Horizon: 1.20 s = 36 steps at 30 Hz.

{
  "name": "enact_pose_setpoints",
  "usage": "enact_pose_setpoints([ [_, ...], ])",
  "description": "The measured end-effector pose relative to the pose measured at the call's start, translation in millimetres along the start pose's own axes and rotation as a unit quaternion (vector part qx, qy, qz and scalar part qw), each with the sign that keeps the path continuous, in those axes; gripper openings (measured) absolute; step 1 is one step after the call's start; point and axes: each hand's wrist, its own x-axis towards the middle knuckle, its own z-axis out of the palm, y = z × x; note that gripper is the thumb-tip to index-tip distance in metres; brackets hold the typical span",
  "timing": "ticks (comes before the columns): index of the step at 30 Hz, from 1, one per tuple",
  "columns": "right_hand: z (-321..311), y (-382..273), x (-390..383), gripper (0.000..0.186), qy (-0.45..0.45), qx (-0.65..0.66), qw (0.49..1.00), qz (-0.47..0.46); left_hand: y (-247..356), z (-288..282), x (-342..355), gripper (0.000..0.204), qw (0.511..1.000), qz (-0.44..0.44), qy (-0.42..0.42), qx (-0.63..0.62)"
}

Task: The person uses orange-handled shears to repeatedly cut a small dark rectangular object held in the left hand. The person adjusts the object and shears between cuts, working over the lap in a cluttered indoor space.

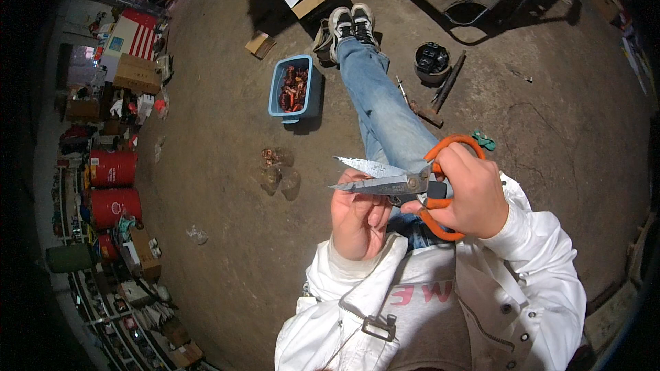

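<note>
My right hand (pixel 474 189) is wrapped round the orange handles of a pair of scissors (pixel 412 182). Its two metal blades point left and stand slightly apart. Close under the blades is my left hand (pixel 359 223), palm up with the fingers curled. The blades cover part of its fingertips, so what they pinch, if anything, is hidden. A small dark piece (pixel 397 200) shows between the left fingers and the scissors' pivot; its kind is unclear. Both hands are above my lap, over my outstretched legs in blue jeans (pixel 385 96).
On the floor ahead is a blue tub (pixel 273 89) of reddish-brown pieces, with clear plastic bags (pixel 271 178) nearer me. Right of my legs are a bucket (pixel 432 77) of black items, a hammer (pixel 427 115) and a teal glove (pixel 483 141). Red drums (pixel 115 207) line the left wall.
</note>
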Motion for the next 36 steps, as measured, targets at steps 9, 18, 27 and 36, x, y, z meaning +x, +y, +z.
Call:
enact_pose_setpoints([
  [9, -8.4, -0.9, 5.5, 0.058, -0.005, -0.050, 0.999, -0.021, -1.0, 4.2, -0.3, 0.033, 0.999, 0.013, 0.034, -0.026],
  [18, -7.0, 0.2, 3.7, 0.059, -0.005, -0.077, 0.997, -0.016, 1.4, 14.3, 2.0, 0.016, 0.988, 0.114, 0.079, 0.074],
  [27, -3.3, 4.8, 4.7, 0.066, 0.037, -0.106, 0.992, -0.051, 2.4, 12.7, 1.2, 0.015, 0.968, 0.126, 0.114, 0.187],
  [36, -6.7, 7.4, 6.9, 0.063, 0.034, -0.108, 0.991, -0.076, 7.4, 11.8, -2.0, 0.013, 0.946, 0.163, 0.115, 0.255],
])
